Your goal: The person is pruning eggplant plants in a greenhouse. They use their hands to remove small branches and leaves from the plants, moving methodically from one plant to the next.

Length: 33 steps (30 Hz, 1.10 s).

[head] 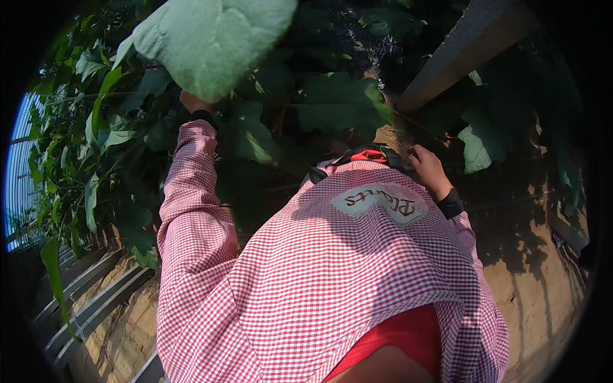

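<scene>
My left hand [194,102] reaches in among the plants at the upper left, just below a big pale green leaf [220,43]. That leaf covers its fingers, so what they touch cannot be seen. Low on the right, beside my body, my right hand [429,171] hangs with its fingers slightly curled, near some bare soil [387,136]. No object shows in it. Between the hands spread broad, lobed dark green leaves [335,103]. I wear a red-and-white checked smock [325,239] with dark cuffs and a patch bearing writing.
A thick grey post [467,52] slants down from the upper right. Dense leafy stems [62,158] stand on the left, above metal rails [96,292] and an earthen surface [129,321]. On the right, a single leaf [475,149] hangs near sunlit tan earth [522,297].
</scene>
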{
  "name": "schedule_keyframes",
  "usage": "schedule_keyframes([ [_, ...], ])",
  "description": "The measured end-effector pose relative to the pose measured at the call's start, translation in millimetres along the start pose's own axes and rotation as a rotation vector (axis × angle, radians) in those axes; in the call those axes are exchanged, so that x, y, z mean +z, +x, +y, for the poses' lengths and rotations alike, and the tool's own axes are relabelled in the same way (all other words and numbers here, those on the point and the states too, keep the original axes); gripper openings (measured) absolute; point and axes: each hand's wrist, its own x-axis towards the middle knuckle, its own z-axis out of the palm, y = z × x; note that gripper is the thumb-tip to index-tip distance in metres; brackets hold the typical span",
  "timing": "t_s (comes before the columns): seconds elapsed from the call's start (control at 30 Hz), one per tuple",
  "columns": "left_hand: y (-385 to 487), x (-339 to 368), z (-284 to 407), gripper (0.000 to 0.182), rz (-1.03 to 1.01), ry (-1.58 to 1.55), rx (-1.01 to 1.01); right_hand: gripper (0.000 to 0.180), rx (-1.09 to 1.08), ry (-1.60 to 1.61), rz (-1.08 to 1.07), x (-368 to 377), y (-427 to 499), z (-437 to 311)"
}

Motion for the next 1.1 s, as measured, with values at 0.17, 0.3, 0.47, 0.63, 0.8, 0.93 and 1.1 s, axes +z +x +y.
schedule_keyframes([
  [0.17, 12, -35, 4, 0.031, 0.293, -0.33, -0.174, 0.022, -0.132, -0.04, -0.052, -10, 55, -18],
  [0.3, 2, -67, 9, 0.031, 0.244, -0.616, -0.255, 0.023, -0.146, -0.029, -0.078, -6, 94, -31],
  [0.47, -35, -89, 22, 0.023, 0.194, -0.795, -0.309, 0.024, -0.109, -0.011, -0.181, 9, 119, -32],
  [0.63, -55, -96, 23, 0.018, 0.128, -0.774, -0.256, 0.024, -0.131, -0.065, -0.229, 17, 142, -26],
  [0.8, -55, -88, 29, 0.014, 0.211, -1.017, -0.353, 0.021, -0.151, -0.048, -0.254, 24, 165, -33],
  [0.93, -50, -89, 38, 0.022, 0.152, -1.012, -0.345, 0.021, -0.169, -0.093, -0.227, 30, 172, -43],
  [1.1, -43, -100, 55, 0.026, 0.133, -1.003, -0.226, 0.023, -0.176, -0.085, -0.295, 28, 182, -48],
])
